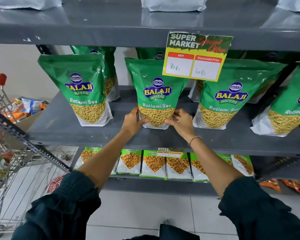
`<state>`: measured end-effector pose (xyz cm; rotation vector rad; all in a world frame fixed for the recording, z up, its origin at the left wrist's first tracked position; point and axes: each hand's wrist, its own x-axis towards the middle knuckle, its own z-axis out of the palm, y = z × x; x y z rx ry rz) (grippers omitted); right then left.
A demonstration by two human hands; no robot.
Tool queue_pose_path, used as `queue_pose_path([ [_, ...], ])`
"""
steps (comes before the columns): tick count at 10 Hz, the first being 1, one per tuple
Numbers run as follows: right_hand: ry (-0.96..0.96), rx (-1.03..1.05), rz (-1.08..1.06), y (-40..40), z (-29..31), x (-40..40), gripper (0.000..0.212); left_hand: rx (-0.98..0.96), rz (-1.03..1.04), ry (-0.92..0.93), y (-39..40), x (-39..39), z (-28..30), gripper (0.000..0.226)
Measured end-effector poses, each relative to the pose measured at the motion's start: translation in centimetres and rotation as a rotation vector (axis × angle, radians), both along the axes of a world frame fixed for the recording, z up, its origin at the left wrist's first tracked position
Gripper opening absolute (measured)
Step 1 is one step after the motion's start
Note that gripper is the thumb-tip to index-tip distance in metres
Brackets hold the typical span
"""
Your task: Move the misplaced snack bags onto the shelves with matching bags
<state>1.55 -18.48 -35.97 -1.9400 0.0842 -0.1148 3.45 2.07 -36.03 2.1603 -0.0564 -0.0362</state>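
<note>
Both hands are on the middle Ratlami Sev bag [156, 94], clamping it at its base. The left hand [132, 121] presses in from the bag's left edge, thumb laid across the lower front, fingers wrapped behind and out of sight. The right hand [180, 121] mirrors it on the opposite edge, thumb on the front corner, fingers curled against the side, a thin bracelet [195, 138] at the wrist. The bag stands upright on the grey shelf [62, 123], its bottom touching the surface between the two palms.

Just left of the left hand, apart from it, stands a matching green bag [83, 89]; just right of the right hand stands another [227, 99], with one more [291, 104] beyond that. Above the grip, a yellow price card [196, 58] hangs from the upper shelf's edge, overlapping the held bag's top corner. Below the forearms, a lower shelf carries a row of Chana Jor Garam packs [153, 163]. Far off to the left of the left arm sits a wire shopping trolley [12, 161].
</note>
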Motion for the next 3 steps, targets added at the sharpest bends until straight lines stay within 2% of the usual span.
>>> queue_pose_path([
  [2,0.072,-0.016,0.076,-0.6,0.9,0.1,0.056,0.046,-0.019,0.019,0.1,0.0,0.6,0.069],
  [3,0.106,-0.02,0.139,-0.9,0.8,-1.2,0.068,0.059,-0.065,0.023,0.0,-0.4,0.6,0.072],
])
